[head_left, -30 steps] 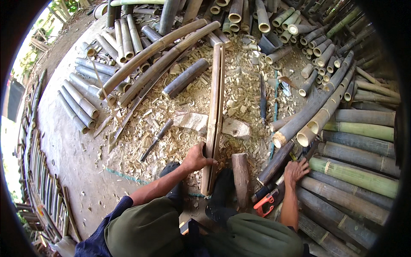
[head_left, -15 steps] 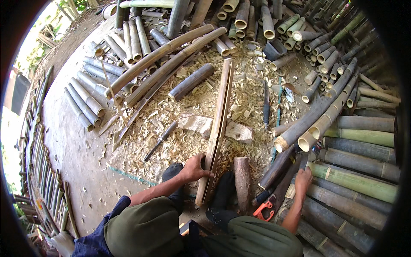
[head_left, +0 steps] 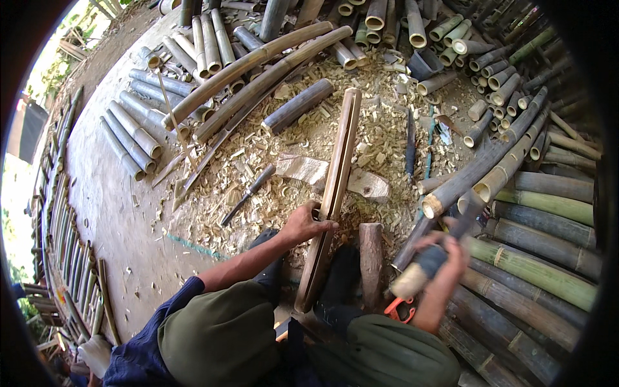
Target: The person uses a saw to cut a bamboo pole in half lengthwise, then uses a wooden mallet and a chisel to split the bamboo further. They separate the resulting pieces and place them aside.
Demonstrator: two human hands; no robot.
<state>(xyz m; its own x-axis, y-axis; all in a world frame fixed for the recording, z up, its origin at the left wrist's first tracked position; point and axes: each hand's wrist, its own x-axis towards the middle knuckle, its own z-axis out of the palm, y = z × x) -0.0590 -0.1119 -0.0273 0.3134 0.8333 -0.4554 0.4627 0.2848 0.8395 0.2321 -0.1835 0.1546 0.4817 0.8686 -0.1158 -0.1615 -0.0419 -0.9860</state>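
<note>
A long brown bamboo pole [head_left: 340, 155] with a gap running down its length slants between my legs, crossing over a pale wooden block [head_left: 302, 168] on the ground. My left hand [head_left: 303, 222] is wrapped round the pole's lower half. At the right, my right hand [head_left: 447, 266] grips a blade tool that looks like a machete [head_left: 412, 280]; its pale wooden handle has a dark wrap. Motion smears its grey blade, which points up and away from me. An upright log stump [head_left: 371, 258] stands between my right leg and the orange handle [head_left: 401, 311] of a saw.
Wood chips [head_left: 258, 187] cover the ground. Another knife [head_left: 248, 193] lies left of the block, and a dark-handled blade [head_left: 411, 151] lies farther right. Cut bamboo tubes [head_left: 132, 132] lie at the left and back; stacked bamboo poles [head_left: 535, 264] fill the right side.
My right hand has come up and inward from the bamboo stack, now with the machete in it. My left hand has slid slightly up the pole. The whole view has shifted a little.
</note>
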